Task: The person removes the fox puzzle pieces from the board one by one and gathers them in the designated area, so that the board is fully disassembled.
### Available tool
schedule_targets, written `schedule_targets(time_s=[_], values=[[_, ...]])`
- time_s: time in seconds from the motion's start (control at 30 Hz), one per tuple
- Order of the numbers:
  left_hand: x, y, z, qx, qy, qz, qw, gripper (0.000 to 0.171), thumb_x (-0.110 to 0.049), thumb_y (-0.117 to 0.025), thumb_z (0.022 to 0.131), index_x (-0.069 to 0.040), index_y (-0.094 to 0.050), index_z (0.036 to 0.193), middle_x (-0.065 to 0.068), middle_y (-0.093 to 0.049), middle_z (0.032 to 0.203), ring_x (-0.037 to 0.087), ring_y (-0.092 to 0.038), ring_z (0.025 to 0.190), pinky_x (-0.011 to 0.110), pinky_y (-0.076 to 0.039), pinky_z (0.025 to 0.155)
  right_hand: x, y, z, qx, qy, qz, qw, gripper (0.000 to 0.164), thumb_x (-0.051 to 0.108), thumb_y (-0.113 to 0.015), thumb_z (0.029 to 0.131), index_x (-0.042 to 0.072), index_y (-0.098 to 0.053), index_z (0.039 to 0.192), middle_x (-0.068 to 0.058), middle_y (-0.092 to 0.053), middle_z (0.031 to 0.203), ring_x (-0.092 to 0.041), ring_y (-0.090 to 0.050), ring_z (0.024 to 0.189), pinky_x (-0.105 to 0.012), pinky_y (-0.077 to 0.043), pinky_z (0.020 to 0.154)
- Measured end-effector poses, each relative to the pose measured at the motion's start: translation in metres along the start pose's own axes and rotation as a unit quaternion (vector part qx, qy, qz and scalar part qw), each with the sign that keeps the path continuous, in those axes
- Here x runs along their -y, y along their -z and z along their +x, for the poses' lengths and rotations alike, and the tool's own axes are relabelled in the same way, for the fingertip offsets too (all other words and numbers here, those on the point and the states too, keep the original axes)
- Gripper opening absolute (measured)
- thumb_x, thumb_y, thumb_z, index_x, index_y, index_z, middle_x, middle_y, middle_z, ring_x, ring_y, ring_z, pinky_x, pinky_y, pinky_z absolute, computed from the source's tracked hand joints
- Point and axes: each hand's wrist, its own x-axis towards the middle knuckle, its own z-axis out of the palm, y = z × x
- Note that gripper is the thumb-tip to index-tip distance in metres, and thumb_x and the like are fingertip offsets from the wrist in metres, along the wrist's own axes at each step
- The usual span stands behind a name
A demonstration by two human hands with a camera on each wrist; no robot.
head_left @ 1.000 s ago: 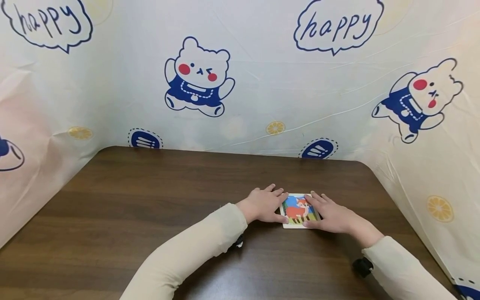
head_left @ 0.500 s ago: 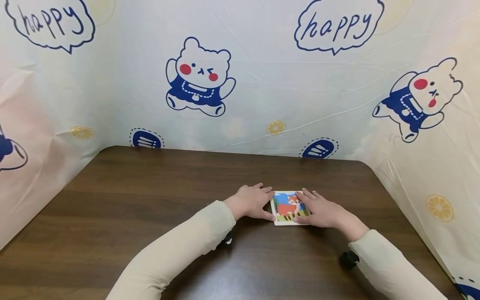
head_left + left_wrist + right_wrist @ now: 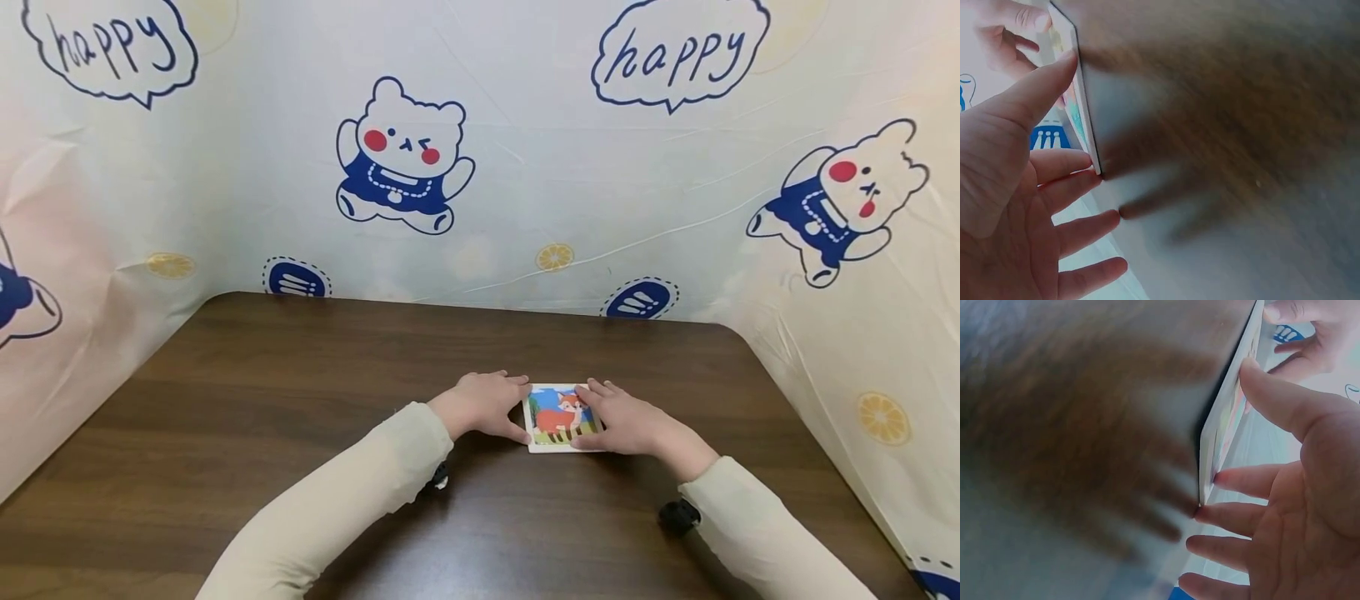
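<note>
A square picture puzzle (image 3: 553, 421) with a white border lies flat on the brown table, showing an orange fox on blue and green. My left hand (image 3: 486, 406) touches its left side, the thumb near the front corner and the forefinger near the back one. On the right, my right hand (image 3: 628, 422) overlaps the border, its thumb and forefinger resting on the picture. In the left wrist view the fingers (image 3: 1082, 237) are straight and spread beside the thin board edge (image 3: 1087, 115). The right wrist view shows straight fingers (image 3: 1229, 519) at the opposite edge (image 3: 1209, 447).
The wood-grain table (image 3: 285, 400) has rounded far corners. A printed cloth (image 3: 510, 167) with bears and "happy" bubbles hangs behind it and along both sides. Dark wrist devices (image 3: 679, 517) sit under both sleeves.
Both hands and the fox puzzle between them have slid left across the table. The fingers keep about the same spread, and the right hand still overlaps the puzzle's right side.
</note>
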Motion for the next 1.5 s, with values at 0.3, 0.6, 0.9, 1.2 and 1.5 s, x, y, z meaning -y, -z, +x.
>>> schedule_targets(time_s=[0.3, 0.6, 0.9, 1.2, 1.5], values=[[0.012, -0.002, -0.012, 0.010, 0.003, -0.026, 0.9996, 0.084, -0.062, -0.068, 0.084, -0.025, -0.039, 0.154, -0.007, -0.032, 0.163, 0.022, -0.033, 0.150, 0.053, -0.039, 0.111, 0.007, -0.001, -0.003, 0.017, 0.024, 0.029, 0.999, 0.090, 0.050, -0.073, 0.085, 0.008, -0.035, 0.154, -0.022, -0.024, 0.163, -0.045, -0.021, 0.150, -0.063, -0.027, 0.116], [0.025, -0.008, -0.027, 0.016, 0.006, -0.033, 0.9993, 0.083, -0.060, -0.070, 0.084, -0.023, -0.041, 0.153, -0.005, -0.034, 0.162, 0.023, -0.035, 0.149, 0.052, -0.039, 0.112, 0.015, -0.003, -0.002, 0.027, 0.052, 0.045, 0.997, 0.087, 0.043, -0.076, 0.084, 0.009, -0.037, 0.154, -0.019, -0.025, 0.164, -0.044, -0.020, 0.151, -0.062, -0.026, 0.117], [0.036, -0.010, -0.045, 0.020, 0.020, -0.050, 0.9983, 0.084, -0.057, -0.073, 0.083, -0.022, -0.042, 0.153, -0.004, -0.034, 0.162, 0.026, -0.035, 0.149, 0.053, -0.039, 0.111, 0.030, -0.005, 0.004, 0.032, 0.066, 0.049, 0.996, 0.084, 0.042, -0.077, 0.084, 0.010, -0.040, 0.153, -0.016, -0.026, 0.164, -0.041, -0.019, 0.152, -0.059, -0.025, 0.119], [0.045, -0.014, -0.060, 0.009, 0.029, -0.057, 0.9979, 0.083, -0.056, -0.075, 0.082, -0.020, -0.045, 0.151, -0.002, -0.037, 0.160, 0.028, -0.038, 0.147, 0.057, -0.041, 0.107, 0.044, -0.009, 0.010, 0.032, 0.076, 0.053, 0.995, 0.083, 0.039, -0.078, 0.084, 0.011, -0.041, 0.152, -0.013, -0.026, 0.164, -0.038, -0.019, 0.153, -0.055, -0.025, 0.120], [0.052, -0.011, -0.073, 0.011, 0.031, -0.079, 0.9964, 0.083, -0.050, -0.077, 0.081, -0.017, -0.046, 0.150, 0.001, -0.038, 0.160, 0.031, -0.038, 0.146, 0.058, -0.039, 0.110, 0.061, -0.009, 0.011, 0.033, 0.071, 0.042, 0.996, 0.079, 0.036, -0.079, 0.084, 0.011, -0.044, 0.151, -0.013, -0.030, 0.163, -0.037, -0.023, 0.152, -0.054, -0.026, 0.120]])
